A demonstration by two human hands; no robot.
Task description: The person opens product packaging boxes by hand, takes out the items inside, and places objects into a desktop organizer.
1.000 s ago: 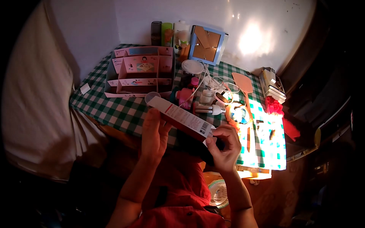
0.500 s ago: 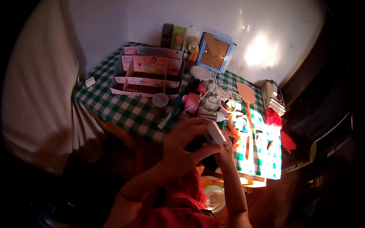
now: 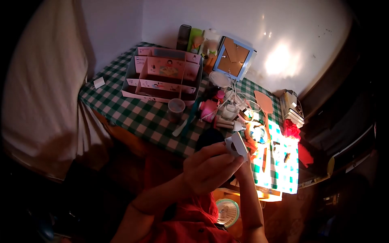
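Observation:
Just in front of the table's near edge, a small white box-like piece (image 3: 239, 145) is held up, one end with a dark gap in it. My left hand (image 3: 208, 167) is closed, its fingers and thumb pinching the piece from the left. On its other side is my right hand (image 3: 244, 165), closed at the lower right of the piece, with most of its fingers hidden behind it. A dark rounded thing (image 3: 210, 138) shows behind my left hand; I cannot make out what it is.
The checked tablecloth (image 3: 121, 106) bears a pink divided organizer (image 3: 162, 86), a clear cup (image 3: 176, 107), a pink bottle (image 3: 208, 110), a light bulb (image 3: 231, 124), white cables, an orange fly swatter (image 3: 263, 102) and a blue-framed picture (image 3: 233, 58). A basket (image 3: 228, 212) stands below.
The white piece has turned and shifted slightly right, showing its gapped end. My left hand has moved from a wide grasp to a closer pinch. The dark thing shows more. The view has shifted slightly.

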